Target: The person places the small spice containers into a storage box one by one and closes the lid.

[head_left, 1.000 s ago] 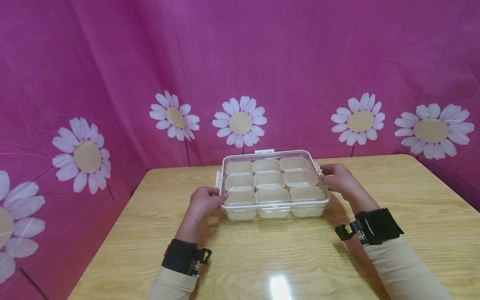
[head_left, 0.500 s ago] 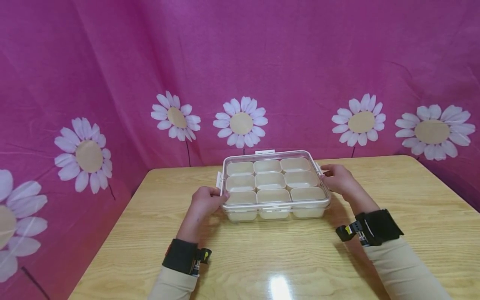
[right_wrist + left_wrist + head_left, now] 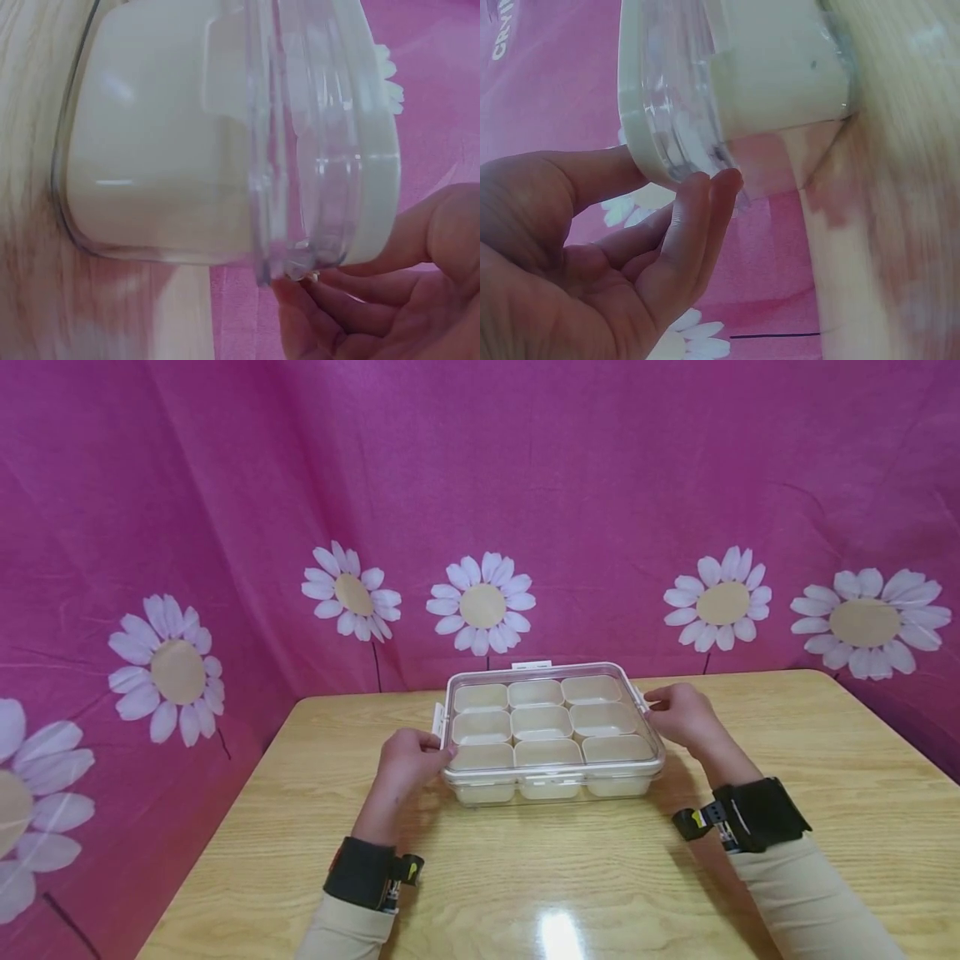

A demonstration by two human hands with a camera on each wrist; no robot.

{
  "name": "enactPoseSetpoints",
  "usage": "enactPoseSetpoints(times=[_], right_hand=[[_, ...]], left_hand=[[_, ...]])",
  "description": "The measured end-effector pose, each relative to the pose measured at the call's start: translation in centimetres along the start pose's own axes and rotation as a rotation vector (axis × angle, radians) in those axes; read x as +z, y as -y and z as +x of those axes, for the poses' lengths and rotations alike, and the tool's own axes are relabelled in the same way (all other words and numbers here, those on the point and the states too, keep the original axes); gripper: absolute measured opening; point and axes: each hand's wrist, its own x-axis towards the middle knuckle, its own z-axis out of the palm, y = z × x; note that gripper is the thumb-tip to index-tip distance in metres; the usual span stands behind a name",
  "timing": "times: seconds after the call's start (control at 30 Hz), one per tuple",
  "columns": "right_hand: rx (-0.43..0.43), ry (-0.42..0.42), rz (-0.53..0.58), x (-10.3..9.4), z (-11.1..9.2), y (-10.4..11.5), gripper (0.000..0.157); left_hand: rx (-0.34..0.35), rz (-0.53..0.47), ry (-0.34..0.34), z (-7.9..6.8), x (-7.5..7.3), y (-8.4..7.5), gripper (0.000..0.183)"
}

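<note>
A clear plastic storage box [image 3: 480, 792] holds several cream cups [image 3: 540, 723] in rows and stands on the wooden table. On top of it lies a see-through lid [image 3: 551, 768] with a white rim. My left hand [image 3: 408, 764] pinches the lid's left front edge, thumb on the rim and fingertips [image 3: 690, 187] against its underside. At the right side my right hand [image 3: 682, 717] holds the lid's edge, thumb on the white rim and fingers [image 3: 307, 315] below. White latch tabs [image 3: 438, 718] stick out at the left and back.
The light wooden table [image 3: 480, 885] reaches toward me and to both sides. Behind and left of it hangs a pink cloth [image 3: 570, 485] printed with white daisies. Both wrists wear black bands [image 3: 360, 872] with small cameras.
My right hand and the lid's right side have shifted very slightly to the right. Both hands keep their hold on the lid.
</note>
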Motion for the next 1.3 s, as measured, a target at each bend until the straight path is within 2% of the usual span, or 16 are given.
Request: enactPoseSetpoints(times=[0.3,0.57,0.8,1.3], right_hand=[[-0.028,0.041,-0.08,-0.7,-0.1,0.2,0.048],[-0.034,0.035,-0.071,-0.5,-0.1,0.1,0.047],[-0.041,0.053,-0.081,-0.6,0.0,-0.2,0.048],[0.056,0.153,0.056,-1.2,0.2,-1.0,0.052]], left_hand=[[0.003,0.059,0.02,-0.2,-0.3,-0.2,0.026],[-0.013,0.074,0.038,-0.2,-0.3,0.0,0.027],[0.001,0.101,0.029,0.0,-0.2,-0.1,0.029],[-0.028,0.078,0.072,-0.1,-0.3,0.2,0.033]])
